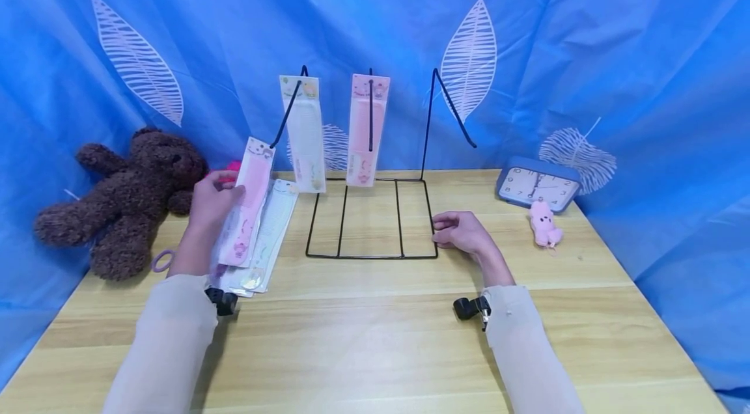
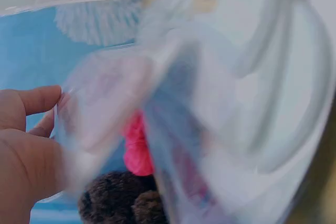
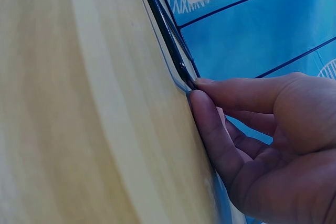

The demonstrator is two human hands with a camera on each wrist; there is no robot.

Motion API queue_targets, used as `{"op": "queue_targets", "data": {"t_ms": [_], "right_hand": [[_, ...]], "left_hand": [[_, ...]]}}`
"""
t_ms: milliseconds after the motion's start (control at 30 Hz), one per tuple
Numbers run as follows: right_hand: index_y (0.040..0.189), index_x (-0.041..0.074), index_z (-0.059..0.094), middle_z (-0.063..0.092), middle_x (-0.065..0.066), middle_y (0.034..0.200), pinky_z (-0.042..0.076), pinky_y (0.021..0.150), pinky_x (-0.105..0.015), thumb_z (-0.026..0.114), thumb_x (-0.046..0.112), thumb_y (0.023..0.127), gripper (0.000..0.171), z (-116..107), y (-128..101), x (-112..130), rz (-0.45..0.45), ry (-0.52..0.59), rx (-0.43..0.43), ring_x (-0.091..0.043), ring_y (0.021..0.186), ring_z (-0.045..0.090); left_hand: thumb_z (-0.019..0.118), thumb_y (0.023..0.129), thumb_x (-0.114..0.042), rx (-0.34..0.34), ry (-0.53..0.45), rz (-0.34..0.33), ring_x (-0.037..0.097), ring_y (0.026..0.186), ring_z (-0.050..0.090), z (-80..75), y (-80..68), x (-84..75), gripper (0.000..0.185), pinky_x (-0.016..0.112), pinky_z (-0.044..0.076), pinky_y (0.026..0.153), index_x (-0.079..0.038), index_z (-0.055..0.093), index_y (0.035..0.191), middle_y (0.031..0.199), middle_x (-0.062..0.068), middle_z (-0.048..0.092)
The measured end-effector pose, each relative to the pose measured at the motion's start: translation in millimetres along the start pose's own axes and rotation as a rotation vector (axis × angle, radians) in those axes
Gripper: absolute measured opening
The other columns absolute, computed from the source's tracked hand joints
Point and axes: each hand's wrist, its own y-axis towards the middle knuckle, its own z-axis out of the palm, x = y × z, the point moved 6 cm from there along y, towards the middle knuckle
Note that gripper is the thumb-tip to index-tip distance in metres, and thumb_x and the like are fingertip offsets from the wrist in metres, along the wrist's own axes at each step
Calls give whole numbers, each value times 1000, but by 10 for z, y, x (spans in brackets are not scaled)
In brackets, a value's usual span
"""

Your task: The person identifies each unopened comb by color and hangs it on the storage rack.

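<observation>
My left hand (image 1: 213, 202) pinches the edge of a pink packaged comb (image 1: 252, 206). The top of that pack is at the tip of the rack's left hook, tilted in the head view. In the left wrist view, thumb and finger meet at the clear wrapper (image 2: 100, 98), which is blurred. Under it lie white packaged combs (image 1: 274, 232), partly hidden. With thumb and forefinger, my right hand (image 1: 463, 232) pinches the front right corner of the black wire rack (image 1: 369, 258). A white packaged comb (image 1: 305, 134) hangs on the left hook, a pink one (image 1: 368, 140) on the middle hook.
The rack's right hook (image 1: 454, 108) bears no pack. A brown teddy bear (image 1: 129, 199) and a purple ring-shaped handle (image 1: 162, 261) are at the left. On the right stand a blue clock (image 1: 539, 183) and a small pink plush toy (image 1: 543, 225). A blue curtain (image 1: 375, 10) closes the back.
</observation>
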Motion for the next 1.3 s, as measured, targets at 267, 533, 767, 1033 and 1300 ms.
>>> {"op": "queue_targets", "data": {"t_ms": [267, 533, 767, 1033, 1300], "right_hand": [[139, -8, 52, 57, -23, 126, 58, 85, -32, 70, -10, 87, 55, 3, -3, -1, -5, -16, -5, -26, 99, 66], [140, -8, 51, 56, -23, 127, 58, 85, -33, 69, -11, 86, 57, 6, -16, -12, 4, -8, 2, -27, 100, 65], [140, -8, 51, 56, -23, 127, 58, 85, -32, 71, -10, 86, 58, -9, 11, -7, 0, -14, -4, -27, 100, 65], [140, -8, 51, 56, -23, 126, 58, 85, -32, 70, -10, 86, 57, -17, 8, 15, -2, -17, -6, -26, 99, 66], [140, -8, 52, 56, -22, 125, 58, 85, -32, 69, -11, 85, 57, 2, 2, 2, -2, -1, 1, -25, 97, 66]], "left_hand": [[65, 100, -24, 14, -96, 82, 15, 99, 52, -161, -165, -141, 34, 22, 45, 82, -4, 59, 128, 111, 3, 58], [66, 100, -23, 67, -191, 181, 14, 92, 50, -222, -292, -155, 21, 18, 43, 75, -7, 64, 113, 99, -5, 59], [72, 94, -6, 23, -519, 273, 12, 80, 53, -324, -349, -186, 4, 17, 43, 65, -7, 71, 98, 88, -4, 65], [65, 97, 1, 335, -608, 403, 10, 81, 57, -196, -456, -247, 9, 20, 47, 72, -7, 70, 97, 88, -2, 66], [61, 98, 4, 392, -460, 501, 11, 81, 55, -33, -508, -458, 12, 20, 47, 73, -6, 67, 97, 91, -3, 64]]}}
